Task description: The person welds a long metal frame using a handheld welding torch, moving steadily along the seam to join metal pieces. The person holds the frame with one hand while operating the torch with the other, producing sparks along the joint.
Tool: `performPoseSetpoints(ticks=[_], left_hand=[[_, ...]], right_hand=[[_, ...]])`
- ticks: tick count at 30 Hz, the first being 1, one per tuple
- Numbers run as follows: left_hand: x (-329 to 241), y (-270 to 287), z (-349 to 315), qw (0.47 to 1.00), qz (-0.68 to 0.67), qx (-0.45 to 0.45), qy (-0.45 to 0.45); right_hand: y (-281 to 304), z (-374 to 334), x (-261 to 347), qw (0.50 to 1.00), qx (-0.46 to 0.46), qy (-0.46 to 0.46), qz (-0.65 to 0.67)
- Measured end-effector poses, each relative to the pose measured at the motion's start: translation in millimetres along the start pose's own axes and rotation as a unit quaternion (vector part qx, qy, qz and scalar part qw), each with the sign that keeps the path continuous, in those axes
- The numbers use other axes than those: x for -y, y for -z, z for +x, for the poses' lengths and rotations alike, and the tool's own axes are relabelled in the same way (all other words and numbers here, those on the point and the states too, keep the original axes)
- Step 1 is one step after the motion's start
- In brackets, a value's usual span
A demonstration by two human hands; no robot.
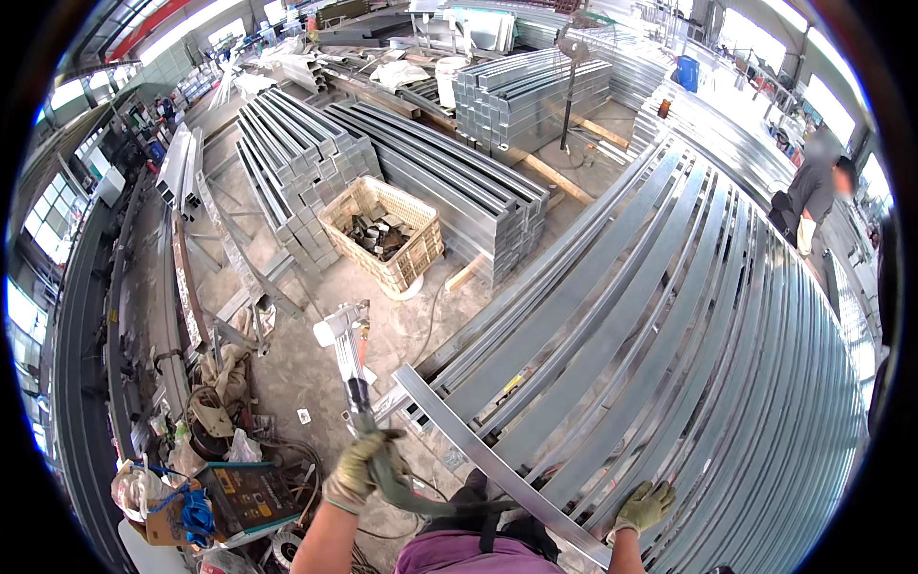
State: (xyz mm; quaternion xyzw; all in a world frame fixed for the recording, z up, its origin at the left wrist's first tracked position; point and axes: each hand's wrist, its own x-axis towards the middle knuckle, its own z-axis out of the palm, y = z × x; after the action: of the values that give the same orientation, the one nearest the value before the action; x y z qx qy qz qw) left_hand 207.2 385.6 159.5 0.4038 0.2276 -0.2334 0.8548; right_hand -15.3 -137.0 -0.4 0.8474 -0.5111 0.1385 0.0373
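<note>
My left hand [358, 469], in a yellowish work glove, is closed around the dark lower part of a hand-held welding gun [348, 359]. Its silver and white head points up and away from me. A thick, dark green sleeved hose [406, 493] runs from the grip back toward my waist. My right hand [645, 507], gloved too, lies with fingers spread on a rack of long galvanized steel profiles [612, 335]. A flat metal bar [478, 452] crosses the near ends of these profiles.
A cream plastic crate [330, 232] of small metal pieces stands ahead, beside stacked steel tubes [449, 201]. At lower left are a dark green machine [251, 497], cables and bags. A person [813, 196] in dark clothes stands beyond the rack at right.
</note>
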Motion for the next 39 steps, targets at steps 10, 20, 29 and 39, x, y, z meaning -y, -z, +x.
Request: performPoseSetpoints(ticks=[10, 20, 29, 39], left_hand=[[87, -60, 11, 0.935, 0.338, -0.102, 0.039], [129, -150, -6, 0.774, 0.627, 0.065, 0.06], [209, -157, -18, 0.68, 0.697, 0.131, -0.187], [218, -144, -8, 0.688, 0.662, 0.268, -0.129]], right_hand=[[-27, 7, -17, 1.0, -0.025, -0.004, -0.015], [44, 29, 76, 0.642, 0.333, -0.055, 0.689], [118, 22, 175, 0.531, 0.411, -0.123, 0.73], [101, 39, 162, 0.463, 0.464, -0.164, 0.737]])
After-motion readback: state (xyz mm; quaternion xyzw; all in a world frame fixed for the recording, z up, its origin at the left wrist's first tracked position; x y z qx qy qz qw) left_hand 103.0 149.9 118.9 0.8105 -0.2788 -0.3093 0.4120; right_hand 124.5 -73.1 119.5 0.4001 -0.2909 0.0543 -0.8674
